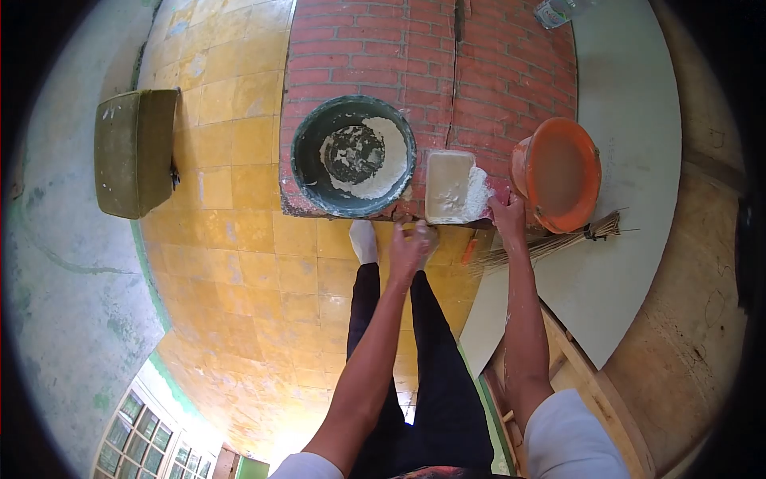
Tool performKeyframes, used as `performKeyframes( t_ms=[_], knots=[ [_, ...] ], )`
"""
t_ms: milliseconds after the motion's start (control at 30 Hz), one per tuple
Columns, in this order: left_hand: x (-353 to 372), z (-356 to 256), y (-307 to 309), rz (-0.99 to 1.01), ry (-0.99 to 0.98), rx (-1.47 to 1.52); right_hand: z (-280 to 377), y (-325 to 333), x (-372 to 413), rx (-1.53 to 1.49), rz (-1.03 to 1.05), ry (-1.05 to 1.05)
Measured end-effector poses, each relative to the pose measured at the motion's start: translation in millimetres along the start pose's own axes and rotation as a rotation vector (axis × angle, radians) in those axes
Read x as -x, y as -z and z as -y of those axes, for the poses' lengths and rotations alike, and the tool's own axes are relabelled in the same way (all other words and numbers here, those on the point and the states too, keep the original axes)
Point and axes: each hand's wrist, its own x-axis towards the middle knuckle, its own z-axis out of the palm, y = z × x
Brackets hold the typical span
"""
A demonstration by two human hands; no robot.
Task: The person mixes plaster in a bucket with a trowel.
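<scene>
My right hand [508, 212] is closed at the right side of a pale rectangular tub [433, 191], with a small pinkish-purple bit at its fingertips. Along that side of the tub lies a white, rough-looking mass [477, 193]; whether it is powder or bristles I cannot make out. The tub holds a beige, wet-looking material. My left hand [408, 243] hovers in front of the table's near edge, fingers bent and apart, with nothing visible in them. Left of the tub stands a round dark basin [302, 168] with off-white powder or paste inside.
An orange bucket [592, 180] of cloudy brownish liquid stands at right, beside a bundle of thin sticks [566, 242]. All the tubs sit on a red brick-patterned tabletop [351, 48]. A clear bottle [552, 13] is at the far right corner. An olive box-like seat [132, 152] stands left on yellow tiles [239, 239].
</scene>
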Motion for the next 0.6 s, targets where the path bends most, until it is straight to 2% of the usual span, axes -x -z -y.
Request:
performKeyframes(
  t_ms=[33, 67, 133, 167, 233, 300, 400, 533, 600],
  knots=[
    [2.2, 5.5, -12.0, 0.024, -0.147, -0.184, -1.6, 2.7, -3.9, 0.006, -0.002, 0.000],
    [-0.4, 2.9, -18.2, 0.026, -0.144, -0.179, -9.0, 6.1, -10.6, 0.010, 0.076, -0.033],
    [-14.3, -8.6, -30.1, -0.035, -0.588, -0.710, -12.3, 8.5, -15.3, 0.018, 0.155, -0.070],
    [-19.4, -10.7, -32.4, -0.033, -0.583, -0.708, -6.2, 4.9, -11.8, 0.029, 0.178, -0.001],
    [-28.8, -14.3, -34.5, -0.173, -0.786, -0.798, 4.8, 0.6, -8.5, 0.040, 0.200, 0.064],
    [-30.7, -25.0, -39.5, -0.160, -0.778, -0.784, 9.0, -1.6, -12.9, 0.229, 0.135, 0.206],
    [-39.6, -24.1, -39.8, -0.185, -0.785, -0.809, -0.1, -6.7, -24.9, 0.190, 0.100, 0.252],
    [-35.5, -28.1, -46.1, -0.272, -0.771, -0.811, -4.8, -2.9, -26.1, 0.157, 0.074, 0.254],
    [-39.4, -24.5, -48.5, -0.309, -0.802, -0.801, 0.5, 1.0, -22.0, 0.266, 0.092, 0.208]
  ],
)
